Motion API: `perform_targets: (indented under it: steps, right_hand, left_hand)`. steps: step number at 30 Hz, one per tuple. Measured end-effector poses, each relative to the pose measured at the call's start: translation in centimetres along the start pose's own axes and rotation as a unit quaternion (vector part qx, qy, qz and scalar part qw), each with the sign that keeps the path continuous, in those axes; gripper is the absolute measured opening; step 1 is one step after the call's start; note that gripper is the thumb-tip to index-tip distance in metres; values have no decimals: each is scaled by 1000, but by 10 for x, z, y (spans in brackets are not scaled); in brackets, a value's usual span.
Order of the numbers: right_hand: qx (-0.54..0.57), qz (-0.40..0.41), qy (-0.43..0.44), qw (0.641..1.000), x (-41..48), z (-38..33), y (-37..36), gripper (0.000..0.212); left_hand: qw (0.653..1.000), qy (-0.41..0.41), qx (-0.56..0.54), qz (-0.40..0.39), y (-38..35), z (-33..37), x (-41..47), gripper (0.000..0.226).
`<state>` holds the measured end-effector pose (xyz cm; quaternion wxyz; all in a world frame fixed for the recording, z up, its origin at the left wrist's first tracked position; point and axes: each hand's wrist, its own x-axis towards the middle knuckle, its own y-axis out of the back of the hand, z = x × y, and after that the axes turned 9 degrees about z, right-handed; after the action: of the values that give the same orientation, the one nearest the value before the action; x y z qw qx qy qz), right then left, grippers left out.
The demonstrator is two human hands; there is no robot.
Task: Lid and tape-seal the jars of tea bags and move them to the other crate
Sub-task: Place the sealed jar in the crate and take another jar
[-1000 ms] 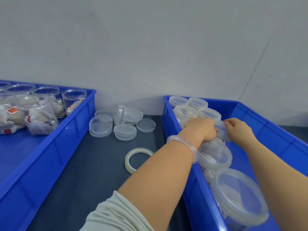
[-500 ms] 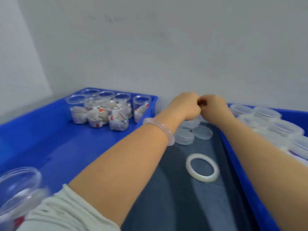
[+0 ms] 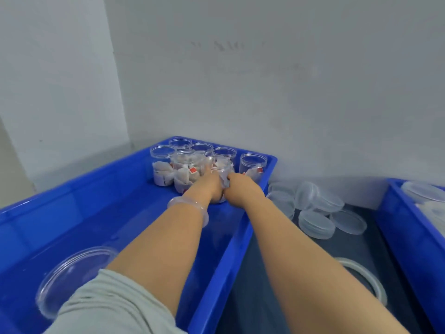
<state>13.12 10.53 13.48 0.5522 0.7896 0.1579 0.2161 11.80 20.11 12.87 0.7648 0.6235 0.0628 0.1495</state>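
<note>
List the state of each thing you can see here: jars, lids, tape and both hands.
held jar: unlidded, tea bags inside, upright in the left crate
left hand: grips the held jar
right hand: grips the held jar
other jars: upright, unlidded
loose lids: piled on the table, on no jar
tape roll: lying flat, partly hidden
right crate jars: lidded
</note>
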Motion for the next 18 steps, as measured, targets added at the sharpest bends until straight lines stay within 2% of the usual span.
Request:
perform_targets:
  steps: [2,5,9,11,14,16,18]
  right_hand:
    - [5,16,-23,1000,6,3,-4,33]
    - [-45,34,-8,998,10,5,-11,37]
    - [-59,57,-6,997,16,9,-19,51]
    - [-18,73,-20,997,16,11,-19,64]
    - [58,85,-33,994,12,14,-13,80]
    - [145,110,-21,983,7,17,-3,81]
    - [246,176,11,953,-2,22,15,78]
  left_hand:
    - [997,54,-9,60,-8,-3,9,66]
    - [975,97,-60,191,-17,-12,20,55]
    - [979,108,-106,140,-21,-14,29,46]
    - [973,102,-147,148,-21,-11,26,38]
    - [947,64,-241,201,-16,-3,14,19]
    - [933,25,-281,225,-2,10,4,13]
    - [910,0,-320,265,20,32,-8,16]
